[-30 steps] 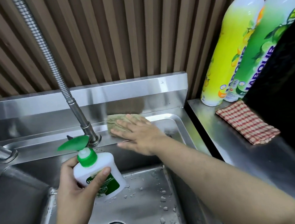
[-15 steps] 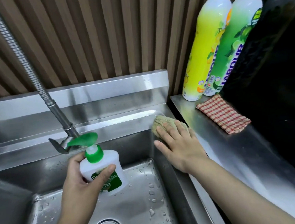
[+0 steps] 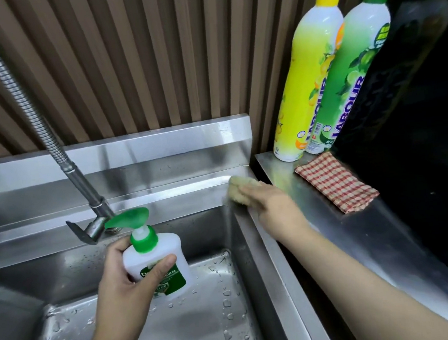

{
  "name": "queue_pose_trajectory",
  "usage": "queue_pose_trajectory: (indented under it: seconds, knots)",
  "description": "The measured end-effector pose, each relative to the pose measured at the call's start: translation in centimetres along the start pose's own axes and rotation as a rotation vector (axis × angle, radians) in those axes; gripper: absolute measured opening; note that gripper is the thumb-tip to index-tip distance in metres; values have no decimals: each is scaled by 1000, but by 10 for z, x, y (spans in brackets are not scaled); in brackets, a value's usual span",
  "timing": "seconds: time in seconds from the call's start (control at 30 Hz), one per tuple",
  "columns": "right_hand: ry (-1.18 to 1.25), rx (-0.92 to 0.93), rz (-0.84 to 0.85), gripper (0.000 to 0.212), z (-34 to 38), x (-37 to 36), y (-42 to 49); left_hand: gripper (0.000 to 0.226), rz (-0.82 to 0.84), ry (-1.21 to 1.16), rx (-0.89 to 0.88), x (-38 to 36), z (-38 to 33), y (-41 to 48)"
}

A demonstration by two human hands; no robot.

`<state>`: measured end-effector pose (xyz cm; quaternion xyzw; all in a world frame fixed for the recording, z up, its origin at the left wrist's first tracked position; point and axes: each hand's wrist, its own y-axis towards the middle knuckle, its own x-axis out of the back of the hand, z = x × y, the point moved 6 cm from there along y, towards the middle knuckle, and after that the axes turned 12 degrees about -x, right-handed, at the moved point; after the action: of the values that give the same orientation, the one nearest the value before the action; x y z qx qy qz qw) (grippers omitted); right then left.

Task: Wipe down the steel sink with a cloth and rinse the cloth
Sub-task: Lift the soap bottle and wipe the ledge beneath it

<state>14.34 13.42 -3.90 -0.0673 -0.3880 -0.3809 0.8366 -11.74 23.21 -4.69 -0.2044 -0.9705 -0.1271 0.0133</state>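
- The right hand [image 3: 273, 210] presses flat, fingers spread, on the cloth [image 3: 238, 192] at the sink [image 3: 166, 198] rim's back-right corner.
- Unwiped rim runs toward the person.
- The left hand [image 3: 125, 287] grips a soap bottle [image 3: 158, 266] over the basin.

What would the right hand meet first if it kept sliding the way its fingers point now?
The right hand, flat on the beige cloth, points up-left toward the sink's back right corner. It would probably meet the raised steel backsplash first; depth is hard to judge.
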Motion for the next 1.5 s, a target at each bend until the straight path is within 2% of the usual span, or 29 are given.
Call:
queue_pose_trajectory:
  seconds: [0.07, 0.1, 0.13, 0.17, 0.27, 0.33, 0.4, 0.47, 0.53, 0.57, 0.63, 0.73, 0.8, 0.87, 1.03, 1.17, 1.33, 1.43, 1.5]
  knots:
    - [338, -218, -102, 44, 2, 21, 13, 56, -15, -20, 1, 2, 2, 2]
    - [418, -221, -198, 44, 4, 32, 23, 56, -20, -22, 0, 2, 4, 4]
    - [396, -141, -251, 45, 9, 38, 35, 57, -20, -19, -3, 3, 6, 4]
    - [298, -20, -230, 46, 21, 39, 46, 57, -16, -14, -9, 4, 7, 4]
    - [-277, 302, 2, 56, 26, -2, 74, 54, -22, 13, -56, 8, 6, 3]
    - [-480, 469, -25, 61, 30, -14, 84, 51, -50, 17, -54, 16, 9, 2]
    - [-563, 663, -3, 64, 62, -35, 79, 51, -70, 14, -28, 26, 15, 0]
    - [-586, 891, 99, 72, 112, -75, 66, 53, -102, 27, -25, 37, 16, -3]
    - [-592, 1033, 224, 69, 161, -120, 46, 57, -149, 46, -38, 51, 12, -5]
    - [-571, 1033, 278, 63, 177, -136, 37, 58, -167, 53, -44, 58, 10, -6]
    - [-443, 918, 371, 58, 180, -150, 30, 57, -185, 74, -46, 71, 7, -8]
    - [-227, 574, 542, 65, 152, -161, 31, 58, -210, 100, -38, 88, 8, -12]
    - [-26, 344, 654, 62, 145, -167, 28, 54, -217, 96, -26, 90, 9, -14]
    - [63, 199, 702, 59, 138, -161, 25, 53, -214, 98, -16, 89, 10, -16]
    - [-18, 112, 613, 41, 105, -110, 28, 54, -178, 98, -10, 91, 8, -19]
    - [-378, 335, 456, 48, 134, -137, 13, 55, -174, 103, -9, 97, 9, -21]
    - [-307, 400, 578, 41, 121, -134, -9, 54, -168, 112, -30, 88, 3, -17]
    - [-245, 266, 552, 38, 94, -110, 2, 47, -168, 117, -40, 83, -3, -14]
    - [-353, 208, 498, 44, 98, -117, 1, 46, -157, 122, -51, 82, -4, -13]
